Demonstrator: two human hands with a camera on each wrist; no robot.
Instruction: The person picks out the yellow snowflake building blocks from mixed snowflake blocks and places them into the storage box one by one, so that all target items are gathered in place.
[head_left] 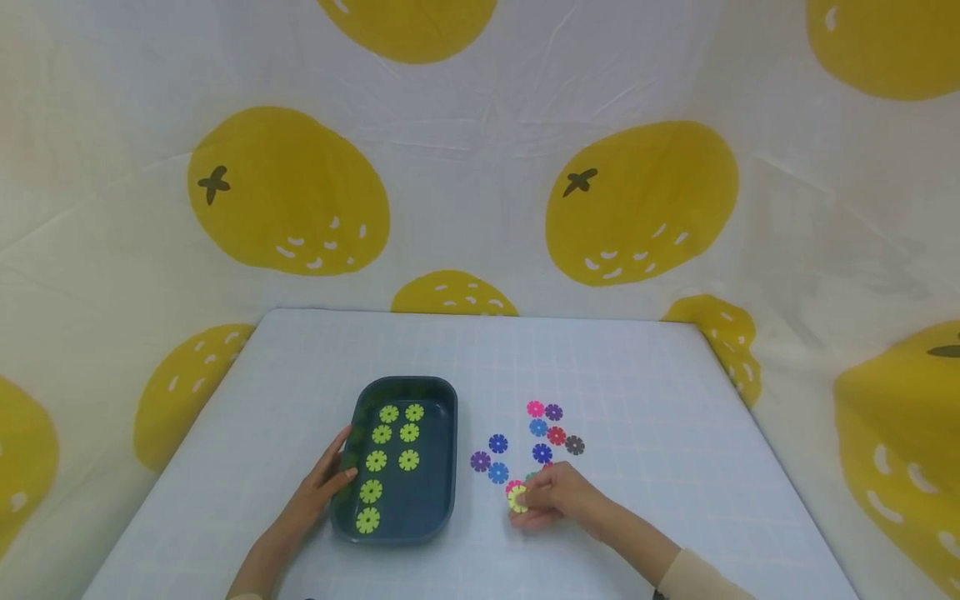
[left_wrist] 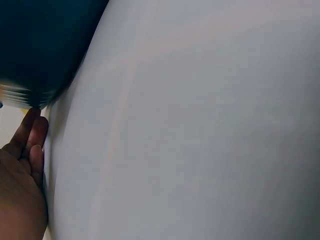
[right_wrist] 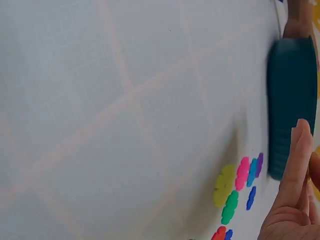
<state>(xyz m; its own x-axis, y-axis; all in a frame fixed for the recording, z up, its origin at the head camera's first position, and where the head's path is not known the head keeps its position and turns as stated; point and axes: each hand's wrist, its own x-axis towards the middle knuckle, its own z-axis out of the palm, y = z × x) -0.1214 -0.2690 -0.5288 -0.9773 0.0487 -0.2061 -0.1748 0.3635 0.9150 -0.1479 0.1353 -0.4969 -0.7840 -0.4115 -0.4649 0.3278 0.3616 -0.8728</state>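
My right hand [head_left: 558, 497] pinches a yellow-green notched disc [head_left: 517, 498] at its fingertips, over the front of the loose discs. In the right wrist view, my right hand [right_wrist: 292, 200] hides most of its grip, and another yellow-green disc [right_wrist: 224, 186] lies on the cloth beside a pink disc [right_wrist: 242, 173]. On the left stands a dark teal tray [head_left: 408, 521], where several yellow-green discs [head_left: 376, 461] lie in two columns. My left hand [head_left: 315, 487] holds its left side, thumb over the rim. Extended fingers of my left hand [left_wrist: 22, 165] reach the tray's outer wall in the left wrist view.
Right of the tray, several loose discs lie on the pale checked cloth [head_left: 637, 375], among them a purple disc [head_left: 480, 461], a red disc [head_left: 557, 436] and a black disc [head_left: 574, 445]. A fruit-print curtain [head_left: 480, 167] hangs behind the table.
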